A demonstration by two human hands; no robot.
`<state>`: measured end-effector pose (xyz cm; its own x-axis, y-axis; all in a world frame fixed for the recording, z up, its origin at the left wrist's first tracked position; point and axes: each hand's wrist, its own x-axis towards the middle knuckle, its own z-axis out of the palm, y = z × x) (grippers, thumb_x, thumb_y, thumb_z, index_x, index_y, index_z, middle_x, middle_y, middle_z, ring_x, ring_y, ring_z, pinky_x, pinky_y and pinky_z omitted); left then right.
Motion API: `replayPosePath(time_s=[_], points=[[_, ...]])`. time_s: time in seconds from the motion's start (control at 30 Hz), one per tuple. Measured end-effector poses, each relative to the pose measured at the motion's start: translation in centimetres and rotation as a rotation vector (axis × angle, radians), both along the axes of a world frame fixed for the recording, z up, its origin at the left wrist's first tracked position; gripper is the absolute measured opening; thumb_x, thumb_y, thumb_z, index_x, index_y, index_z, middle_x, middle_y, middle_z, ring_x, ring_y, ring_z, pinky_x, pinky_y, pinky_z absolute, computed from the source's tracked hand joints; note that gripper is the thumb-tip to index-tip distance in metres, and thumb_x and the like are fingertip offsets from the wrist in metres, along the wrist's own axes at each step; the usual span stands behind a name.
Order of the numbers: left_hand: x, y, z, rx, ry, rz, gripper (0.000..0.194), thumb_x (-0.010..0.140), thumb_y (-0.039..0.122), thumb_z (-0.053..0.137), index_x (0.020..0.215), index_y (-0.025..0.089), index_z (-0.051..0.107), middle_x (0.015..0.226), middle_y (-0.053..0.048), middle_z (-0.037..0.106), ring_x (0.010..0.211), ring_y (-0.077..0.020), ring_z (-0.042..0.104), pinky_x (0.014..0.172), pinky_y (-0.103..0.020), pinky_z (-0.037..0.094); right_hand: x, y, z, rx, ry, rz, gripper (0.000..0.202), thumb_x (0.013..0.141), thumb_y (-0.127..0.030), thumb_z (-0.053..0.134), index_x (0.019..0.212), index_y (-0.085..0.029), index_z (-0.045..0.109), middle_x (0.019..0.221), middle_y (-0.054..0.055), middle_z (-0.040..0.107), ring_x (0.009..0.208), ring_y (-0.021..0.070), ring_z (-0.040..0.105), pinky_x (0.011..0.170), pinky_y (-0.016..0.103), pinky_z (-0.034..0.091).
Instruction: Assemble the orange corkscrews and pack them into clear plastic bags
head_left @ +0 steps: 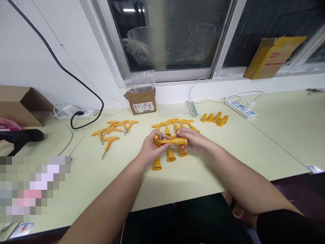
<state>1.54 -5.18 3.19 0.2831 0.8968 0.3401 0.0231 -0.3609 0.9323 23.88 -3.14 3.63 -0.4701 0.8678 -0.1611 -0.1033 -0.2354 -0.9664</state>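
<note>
A yellow corkscrew (166, 142) lies level between my hands above the table. My left hand (151, 144) is closed round its T-shaped handle. On the other end, my right hand (193, 138) grips the bell-shaped yellow cap (179, 141), which covers the screw. Beneath and behind my hands, several capped corkscrews (171, 155) lie in rows, partly hidden by my fingers. To the left is a loose group of corkscrews (108, 145) with bare metal spirals. Several loose yellow caps (216, 117) stand or lie at the back right.
A small cardboard box (143, 101) and a clear plastic bag (175, 109) are by the wall. Power strips stand at right (241, 108) and left (81, 114), with a black cable (63, 67) hanging down. A yellow carton (275, 57) leans against the window.
</note>
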Motion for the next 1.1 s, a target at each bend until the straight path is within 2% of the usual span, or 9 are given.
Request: replayPosePath(time_s=[0.1, 0.17, 0.33, 0.5, 0.6, 0.7, 0.83, 1.0, 1.1], points=[[0.0, 0.6, -0.2, -0.059, -0.033, 0.049, 0.048, 0.080, 0.035, 0.086, 0.088, 0.024, 0.040, 0.093, -0.003, 0.074, 0.090, -0.0190, 0.073, 0.076, -0.032, 0.058, 0.4, 0.0, -0.3, 0.318, -0.083, -0.041, 0.037, 0.076, -0.046, 0.087, 0.096, -0.023, 0.066, 0.081, 0.000, 0.067, 0.069, 0.0150, 0.066, 0.063, 0.029, 0.057], [-0.1, 0.9, -0.4, -0.089, -0.057, 0.059, 0.050, 0.078, 0.036, 0.087, 0.089, 0.024, 0.039, 0.089, -0.002, 0.073, 0.088, -0.0190, 0.074, 0.074, -0.031, 0.059, 0.3, 0.0, -0.4, 0.413, -0.146, -0.080, 0.036, 0.075, -0.045, 0.087, 0.096, -0.023, 0.067, 0.078, -0.001, 0.067, 0.068, 0.0150, 0.065, 0.062, 0.028, 0.055], [-0.4, 0.6, -0.3, -0.022, -0.025, 0.040, 0.053, 0.073, 0.034, 0.091, 0.085, 0.024, 0.040, 0.085, -0.001, 0.074, 0.090, -0.0211, 0.075, 0.086, -0.037, 0.060, -0.5, -0.2, -0.1, 0.136, -0.094, -0.005, 0.044, 0.081, -0.058, 0.079, 0.074, -0.021, 0.056, 0.063, 0.000, 0.066, 0.047, 0.0104, 0.054, 0.046, 0.024, 0.044], [-0.5, 0.1, 0.1, 0.125, 0.094, 0.038, 0.050, 0.075, 0.032, 0.090, 0.082, 0.024, 0.041, 0.093, -0.005, 0.078, 0.091, -0.0215, 0.075, 0.090, -0.040, 0.058, -0.1, -0.3, 0.8, -0.199, -0.028, 0.154, 0.037, 0.083, -0.052, 0.078, 0.084, -0.019, 0.062, 0.055, -0.003, 0.059, 0.040, 0.0068, 0.042, 0.037, 0.019, 0.033], [-0.5, 0.2, -0.2, 0.053, 0.034, -0.048, 0.049, 0.077, 0.031, 0.088, 0.084, 0.023, 0.041, 0.094, -0.005, 0.077, 0.092, -0.0202, 0.075, 0.087, -0.037, 0.059, 0.2, -0.5, 0.9, -0.157, 0.002, 0.245, 0.036, 0.086, -0.051, 0.075, 0.090, -0.019, 0.059, 0.060, 0.000, 0.065, 0.044, 0.0105, 0.053, 0.043, 0.021, 0.043], [-0.5, 0.3, -0.5, -0.061, 0.001, -0.193, 0.049, 0.077, 0.030, 0.089, 0.087, 0.023, 0.042, 0.091, -0.003, 0.075, 0.092, -0.0201, 0.075, 0.083, -0.034, 0.059, 0.2, -0.7, 0.6, -0.097, 0.059, 0.363, 0.037, 0.084, -0.046, 0.079, 0.094, -0.020, 0.055, 0.081, 0.005, 0.075, 0.065, 0.0164, 0.069, 0.058, 0.027, 0.053], [-0.7, 0.5, -0.5, -0.025, 0.037, -0.277, 0.049, 0.076, 0.027, 0.089, 0.099, 0.023, 0.046, 0.103, -0.005, 0.073, 0.091, -0.0180, 0.072, 0.083, -0.033, 0.058, 1.2, -0.7, 0.8, 0.041, 0.031, 0.452, 0.032, 0.081, -0.035, 0.082, 0.086, -0.020, 0.054, 0.085, 0.000, 0.070, 0.077, 0.0150, 0.070, 0.074, 0.028, 0.054], [-1.9, 1.5, -0.2, 0.156, 0.041, -0.129, 0.039, 0.086, 0.030, 0.079, 0.109, 0.024, 0.047, 0.108, -0.005, 0.065, 0.095, -0.0164, 0.064, 0.089, -0.034, 0.053, 5.4, -0.5, 3.1, 0.261, -0.226, 0.366, 0.029, 0.082, -0.031, 0.078, 0.091, -0.022, 0.052, 0.088, -0.002, 0.065, 0.073, 0.0120, 0.061, 0.064, 0.024, 0.046], [-2.5, 2.0, -0.1, 0.223, 0.221, 0.060, 0.026, 0.089, 0.031, 0.072, 0.104, 0.023, 0.052, 0.098, -0.003, 0.063, 0.090, -0.0165, 0.061, 0.086, -0.033, 0.051, 7.3, -0.5, 3.9, 0.352, -0.510, 0.302, 0.024, 0.082, -0.032, 0.075, 0.096, -0.023, 0.057, 0.086, -0.001, 0.063, 0.068, 0.0123, 0.056, 0.059, 0.024, 0.043]])
